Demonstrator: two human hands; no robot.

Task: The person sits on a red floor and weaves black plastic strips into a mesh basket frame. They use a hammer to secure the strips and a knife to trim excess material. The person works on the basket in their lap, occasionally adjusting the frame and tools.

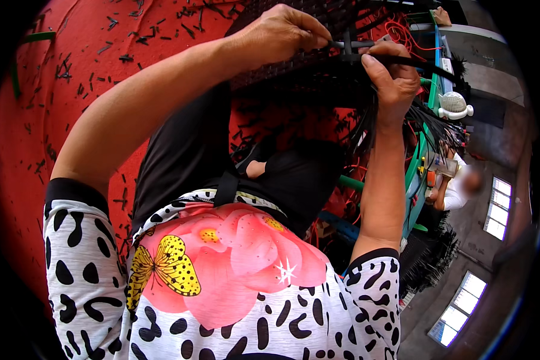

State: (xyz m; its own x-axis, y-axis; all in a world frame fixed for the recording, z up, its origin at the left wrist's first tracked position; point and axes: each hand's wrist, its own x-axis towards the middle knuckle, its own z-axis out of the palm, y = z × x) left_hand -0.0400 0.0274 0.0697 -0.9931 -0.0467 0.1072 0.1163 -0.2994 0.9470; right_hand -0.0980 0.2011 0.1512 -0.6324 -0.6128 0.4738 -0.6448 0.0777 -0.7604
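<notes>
A dark woven piece of black flat strips (282,71) lies across the top of the view, above my lap. At its right edge my left hand (282,35) is closed, thumb and finger pinching the end of a dark strip by a crossing band. My right hand (393,78) faces it from the right, fingers curled around a long black strip (432,67) that trails off to the right. Both hands are close together at the weave's edge. A loose bunch of thin black strips (433,125) hangs behind my right wrist.
Black offcuts (126,58) are scattered over the red floor (96,36). To the right are a green-framed bench (415,162), a white fan (455,105) and tangled red cords (399,29). Another person (456,189) in white is beyond the bench, near bright windows (498,207).
</notes>
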